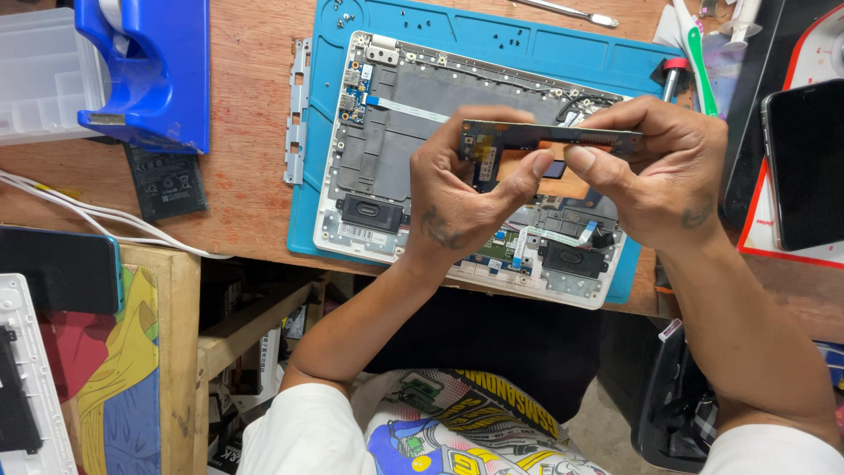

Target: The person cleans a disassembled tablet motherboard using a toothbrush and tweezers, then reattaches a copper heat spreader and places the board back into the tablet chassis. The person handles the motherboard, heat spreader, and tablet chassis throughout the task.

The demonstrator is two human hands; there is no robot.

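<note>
My left hand (462, 189) and my right hand (655, 171) both grip a long dark circuit board (549, 136) with a copper patch, held edge-on above an opened laptop base (466, 158). The left hand pinches the board's left end, the right hand its right end. The laptop base is white-rimmed, with grey shielding, two black speakers and ribbon cables showing. It lies on a blue work mat (527, 44) on the wooden bench.
A metal bracket (297, 110) lies left of the mat. A blue tape dispenser (154, 66), clear parts box (40, 75), flat black battery (167, 180) and white cable (79, 211) sit left. A phone (804, 167), screwdriver (673, 75) and tweezers (571, 12) lie right and back.
</note>
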